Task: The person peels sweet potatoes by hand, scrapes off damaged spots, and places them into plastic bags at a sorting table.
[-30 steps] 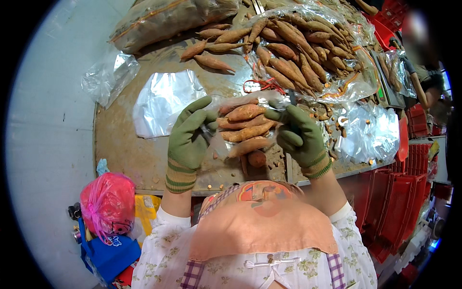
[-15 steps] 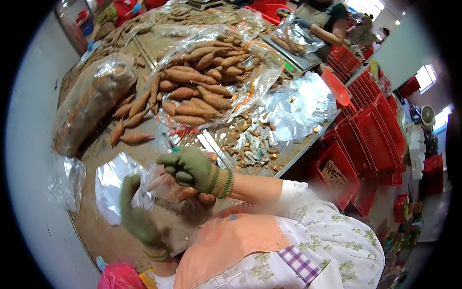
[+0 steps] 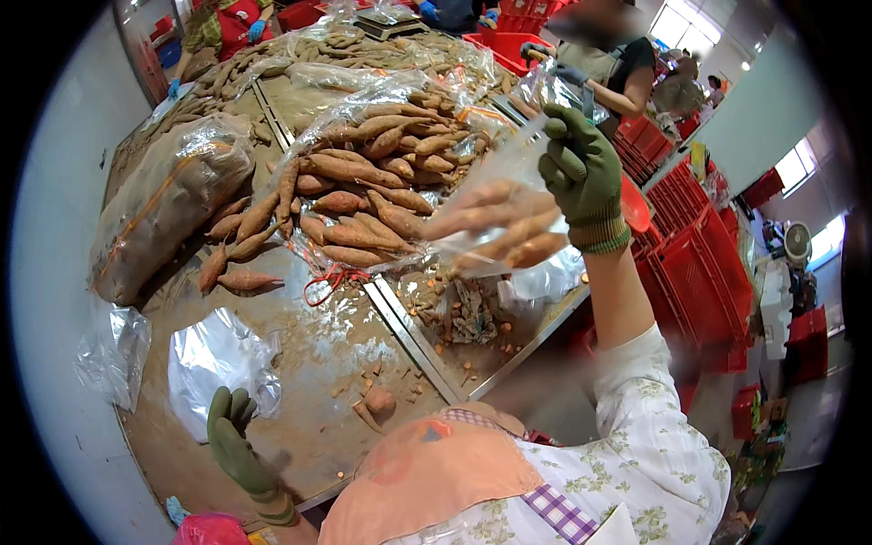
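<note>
My right hand (image 3: pixel 586 182), in a green knitted glove, is raised at the right with its fingers closed on the top of a clear plastic bag of sweet potatoes (image 3: pixel 509 227). The bag hangs tilted to the left, over the table's right part. My left hand (image 3: pixel 241 450), also gloved in green, is open and holds nothing, just below a stack of flat clear plastic bags (image 3: pixel 211 363). A big heap of sweet potatoes (image 3: pixel 368 204) lies in an opened plastic sack in the middle. One small round sweet potato (image 3: pixel 380 400) rests by the near edge.
A full plastic sack (image 3: pixel 168 209) lies at the left, with a crumpled clear bag (image 3: pixel 116 354) below it. A metal strip (image 3: pixel 413 341) crosses the table among scraps. Red crates (image 3: pixel 704 263) stack at the right. A co-worker (image 3: pixel 609 73) handles a bag at the far right.
My right hand has swung up and to the right, carrying the bag of sweet potatoes off the near table. My left hand has shifted slightly down and left, still open.
</note>
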